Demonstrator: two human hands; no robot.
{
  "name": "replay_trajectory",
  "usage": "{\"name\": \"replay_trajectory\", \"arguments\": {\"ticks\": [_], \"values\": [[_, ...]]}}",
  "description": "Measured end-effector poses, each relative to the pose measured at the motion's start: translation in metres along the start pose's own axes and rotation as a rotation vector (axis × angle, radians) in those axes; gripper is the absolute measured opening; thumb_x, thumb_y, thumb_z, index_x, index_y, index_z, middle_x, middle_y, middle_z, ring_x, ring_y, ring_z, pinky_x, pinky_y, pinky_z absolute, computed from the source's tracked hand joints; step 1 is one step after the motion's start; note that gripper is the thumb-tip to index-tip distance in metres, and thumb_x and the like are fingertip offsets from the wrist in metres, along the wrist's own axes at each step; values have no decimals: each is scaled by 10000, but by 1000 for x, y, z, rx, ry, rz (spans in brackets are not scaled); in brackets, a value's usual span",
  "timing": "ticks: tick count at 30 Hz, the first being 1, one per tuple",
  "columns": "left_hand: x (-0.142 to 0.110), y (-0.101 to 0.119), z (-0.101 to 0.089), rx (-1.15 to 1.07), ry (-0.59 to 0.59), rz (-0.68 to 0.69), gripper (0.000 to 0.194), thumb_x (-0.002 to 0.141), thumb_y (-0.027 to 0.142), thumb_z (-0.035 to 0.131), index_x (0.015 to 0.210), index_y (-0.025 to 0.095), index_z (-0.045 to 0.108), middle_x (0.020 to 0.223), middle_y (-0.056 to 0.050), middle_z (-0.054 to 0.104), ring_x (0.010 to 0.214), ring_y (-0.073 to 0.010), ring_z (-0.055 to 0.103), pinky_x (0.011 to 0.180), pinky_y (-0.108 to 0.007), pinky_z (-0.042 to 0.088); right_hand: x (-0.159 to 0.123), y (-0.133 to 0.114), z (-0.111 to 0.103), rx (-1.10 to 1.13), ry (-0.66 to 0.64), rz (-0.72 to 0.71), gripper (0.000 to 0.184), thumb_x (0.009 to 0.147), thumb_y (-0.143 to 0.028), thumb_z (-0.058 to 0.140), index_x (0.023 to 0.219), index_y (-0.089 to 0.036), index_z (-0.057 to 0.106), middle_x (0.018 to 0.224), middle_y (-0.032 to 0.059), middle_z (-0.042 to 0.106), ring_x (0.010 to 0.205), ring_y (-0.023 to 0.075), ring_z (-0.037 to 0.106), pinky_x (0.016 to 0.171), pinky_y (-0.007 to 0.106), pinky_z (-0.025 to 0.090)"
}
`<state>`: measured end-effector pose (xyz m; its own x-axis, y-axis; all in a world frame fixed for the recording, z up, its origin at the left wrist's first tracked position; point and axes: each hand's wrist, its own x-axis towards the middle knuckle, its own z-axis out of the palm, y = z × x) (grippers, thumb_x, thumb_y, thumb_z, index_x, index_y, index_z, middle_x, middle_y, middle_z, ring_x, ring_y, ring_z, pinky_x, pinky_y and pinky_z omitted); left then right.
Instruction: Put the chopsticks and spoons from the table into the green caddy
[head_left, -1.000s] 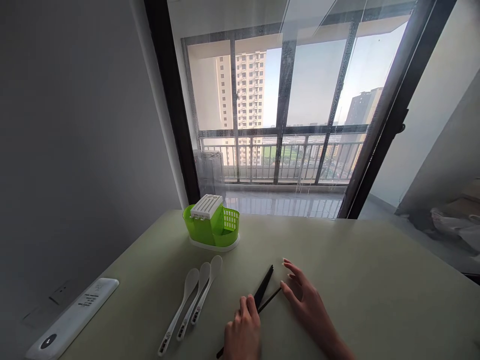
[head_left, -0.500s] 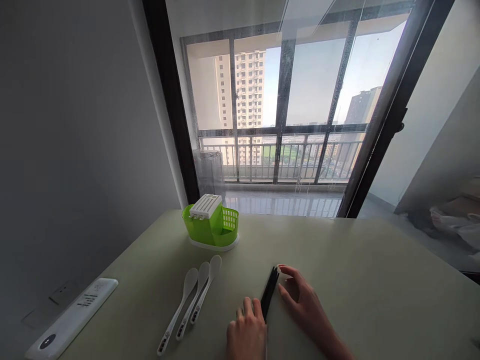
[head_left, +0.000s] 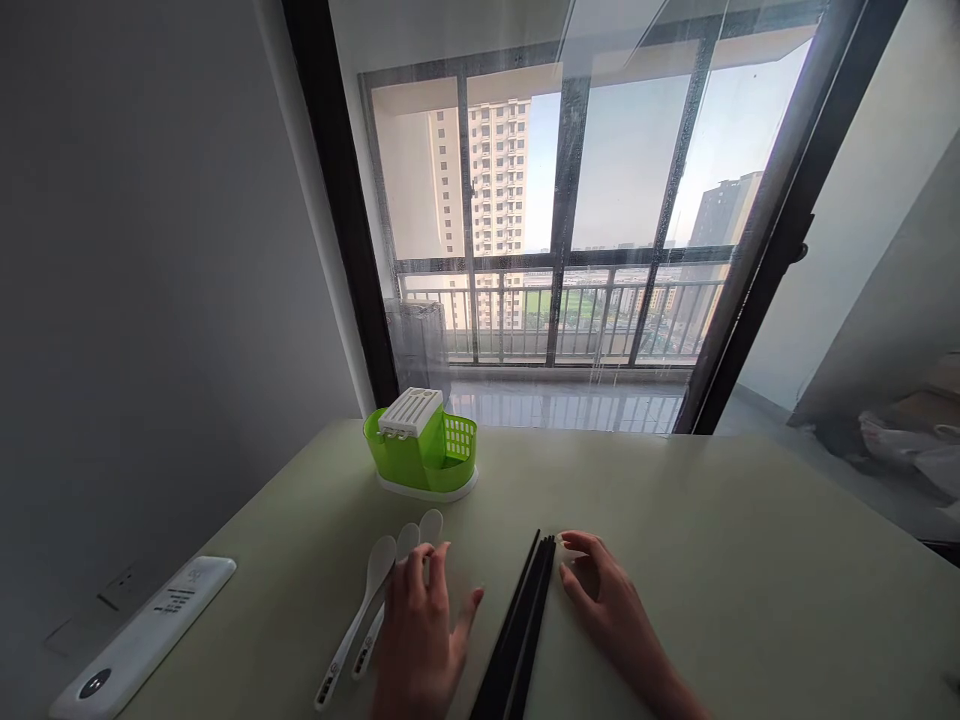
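Observation:
Several black chopsticks (head_left: 517, 630) lie bunched on the table, running toward the near edge. Three white spoons, the leftmost one (head_left: 381, 560) fully in sight, lie left of them with bowls pointing away. Over the right-hand spoons hovers or rests my left hand (head_left: 421, 625), thumb spread well away from the fingers; I cannot tell whether it touches them. It hides most of the rightmost spoon's handle. My right hand (head_left: 607, 605) is just right of the chopsticks' far tips, fingers curved and thumb apart, holding nothing.
Beyond the spoons stands a green utensil holder (head_left: 405, 462) with a white slotted top and a perforated basket. A long white device (head_left: 150, 635) with a dark round button lies at the left table edge. Behind the table (head_left: 712, 560) is a glass door with a dark frame.
My left hand has left the chopsticks and moved left over the spoons, its fingers opening out. More of the chopsticks now shows, slightly fanned. My right hand has barely moved.

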<state>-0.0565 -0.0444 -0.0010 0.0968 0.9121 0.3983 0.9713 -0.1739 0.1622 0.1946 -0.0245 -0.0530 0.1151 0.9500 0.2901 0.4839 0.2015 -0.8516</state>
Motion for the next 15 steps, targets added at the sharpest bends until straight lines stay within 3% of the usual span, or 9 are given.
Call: {"name": "replay_trajectory", "arguments": {"ticks": [3,6,15], "values": [[4,-34,6,134,112,-84,556,924,452,570,1366,119,521,1320,-202,557,1183,-345,563,989,-489,471,0,-1,0,-1,8,8,316,908,-415,525,1163,-251,611,1237,59,666,1006,214,685,905,365,559],[-1,-56,8,272,76,-163,653,892,510,576,1367,64,517,1299,-246,560,1169,-375,563,964,-509,471,0,-1,1,2,8,7,311,904,-406,522,1156,-247,609,1230,65,665,1009,218,679,914,375,550],[-5,-52,-2,347,-67,-228,571,938,436,536,1309,4,577,1097,-193,618,981,-300,614,858,-398,487,-1,0,0,12,3,30,299,908,-394,522,1155,-249,606,1239,69,661,1048,230,672,895,376,547]]}}
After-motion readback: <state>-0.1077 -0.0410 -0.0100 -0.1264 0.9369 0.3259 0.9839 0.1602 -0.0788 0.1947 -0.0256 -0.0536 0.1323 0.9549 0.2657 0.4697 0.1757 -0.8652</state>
